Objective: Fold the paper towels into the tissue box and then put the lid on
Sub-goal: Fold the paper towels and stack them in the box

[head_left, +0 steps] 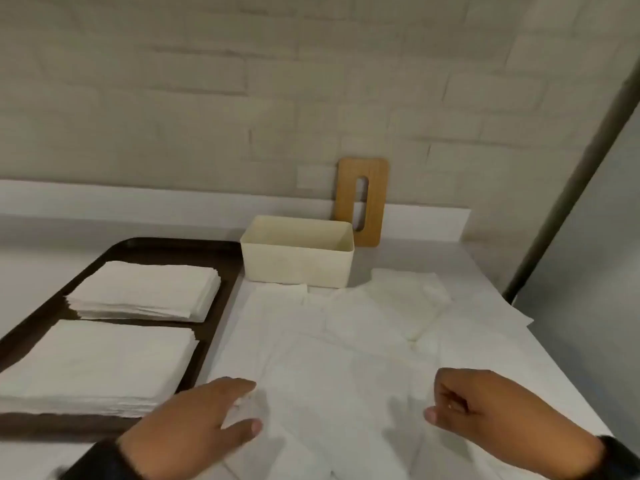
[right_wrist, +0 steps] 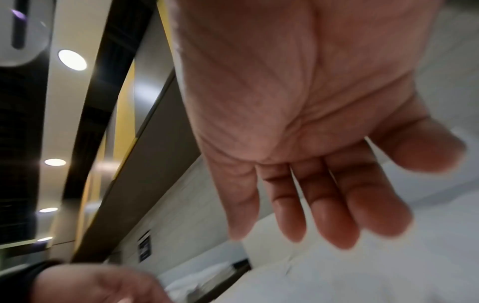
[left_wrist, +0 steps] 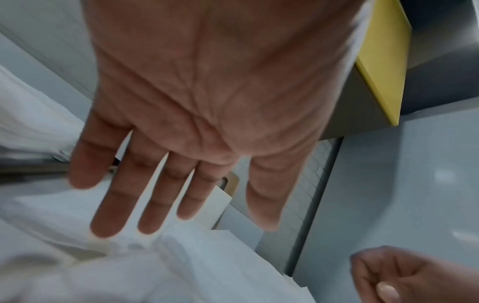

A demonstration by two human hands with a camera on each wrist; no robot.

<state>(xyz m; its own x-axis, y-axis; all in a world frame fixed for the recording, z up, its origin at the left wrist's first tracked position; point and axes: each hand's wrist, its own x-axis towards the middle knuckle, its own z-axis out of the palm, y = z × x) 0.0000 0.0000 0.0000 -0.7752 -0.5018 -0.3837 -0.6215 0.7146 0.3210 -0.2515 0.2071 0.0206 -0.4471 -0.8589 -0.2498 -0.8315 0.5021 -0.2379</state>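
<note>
Fingers of both hands, left hand [head_left: 194,420] and right hand [head_left: 485,407], were loosely extended, holding nothing, over spread paper towels [head_left: 346,358] lying before the open tissue box [head_left: 298,261]; the lid [head_left: 362,199] leaned upright behind that box.

Box [head_left: 298,261]: cream matt plastic, smooth. Lid [head_left: 362,199]: light wood, satin. Towels [head_left: 346,341]: soft white paper, lightly creased. Tray [head_left: 221,303]: dark, slight sheen. Counter [head_left: 485,282]: smooth white. Wall [head_left: 242,81]: rough pale brick.
</note>
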